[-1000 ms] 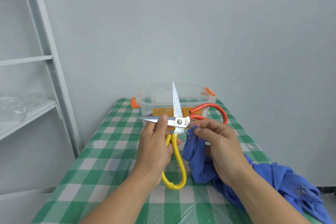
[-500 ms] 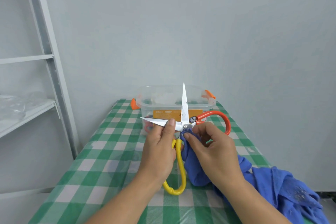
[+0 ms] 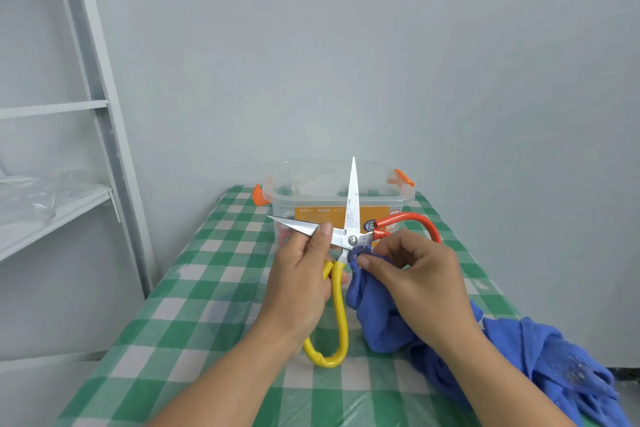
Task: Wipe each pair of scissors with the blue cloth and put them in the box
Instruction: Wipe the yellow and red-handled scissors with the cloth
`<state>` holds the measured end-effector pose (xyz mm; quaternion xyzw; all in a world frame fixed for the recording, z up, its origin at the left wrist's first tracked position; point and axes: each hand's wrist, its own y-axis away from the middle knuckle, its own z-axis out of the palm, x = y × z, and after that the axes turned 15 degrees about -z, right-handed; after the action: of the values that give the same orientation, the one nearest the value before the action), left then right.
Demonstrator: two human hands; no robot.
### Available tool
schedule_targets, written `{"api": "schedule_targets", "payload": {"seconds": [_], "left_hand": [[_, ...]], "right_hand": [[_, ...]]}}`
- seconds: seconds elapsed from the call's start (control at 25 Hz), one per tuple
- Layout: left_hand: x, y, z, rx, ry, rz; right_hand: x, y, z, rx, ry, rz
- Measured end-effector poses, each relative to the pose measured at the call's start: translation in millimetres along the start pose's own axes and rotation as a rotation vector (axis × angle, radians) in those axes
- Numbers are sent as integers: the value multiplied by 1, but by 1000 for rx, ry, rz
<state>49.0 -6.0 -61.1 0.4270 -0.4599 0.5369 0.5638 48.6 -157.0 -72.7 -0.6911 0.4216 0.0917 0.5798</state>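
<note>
A pair of scissors [image 3: 352,208] with one yellow handle and one red handle is held spread open above the table, one blade pointing up, the other to the left. My left hand [image 3: 304,274] grips it around the yellow handle, thumb on the left blade. My right hand [image 3: 415,277] pinches a fold of the blue cloth [image 3: 377,315] against the pivot. The cloth trails off to the lower right. Behind stands the clear plastic box [image 3: 280,199] with orange latches; something red shows through its wall.
The green-and-white checked table [image 3: 194,305] runs narrow toward a grey wall just behind the box. A white metal shelf frame [image 3: 104,121] stands to the left with clear plastic on one shelf.
The cloth in my right hand has come up from below the red handle to the pivot. The scissors have shifted slightly right, with the upright blade nearer vertical.
</note>
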Motion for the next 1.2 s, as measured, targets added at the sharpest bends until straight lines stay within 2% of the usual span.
{"api": "schedule_targets", "payload": {"seconds": [0.12, 0.24, 0.52, 0.68, 0.8, 0.88, 1.08, 1.2], "left_hand": [[9, 1, -2, 34, 7, -26], [13, 1, -3, 36, -34, -38], [8, -10, -12, 25, -152, 3], [4, -13, -17, 1, -284, -4], [5, -12, -16, -26, -347, -31], [5, -12, -16, -20, -366, -44], [3, -12, -17, -10, -380, -50], [2, -12, -16, -10, -389, -53]], "right_hand": [[2, -3, -7, 80, -111, 48], [-3, -3, -8, 102, -201, -23], [5, -9, -18, 168, -117, -123], [2, -11, -18, 66, -110, -171], [3, -9, -15, -89, 26, -225], [5, -8, -11, -136, 117, -187], [6, -9, -11, -51, 5, -31], [4, -10, -10, -62, 13, -9]]}}
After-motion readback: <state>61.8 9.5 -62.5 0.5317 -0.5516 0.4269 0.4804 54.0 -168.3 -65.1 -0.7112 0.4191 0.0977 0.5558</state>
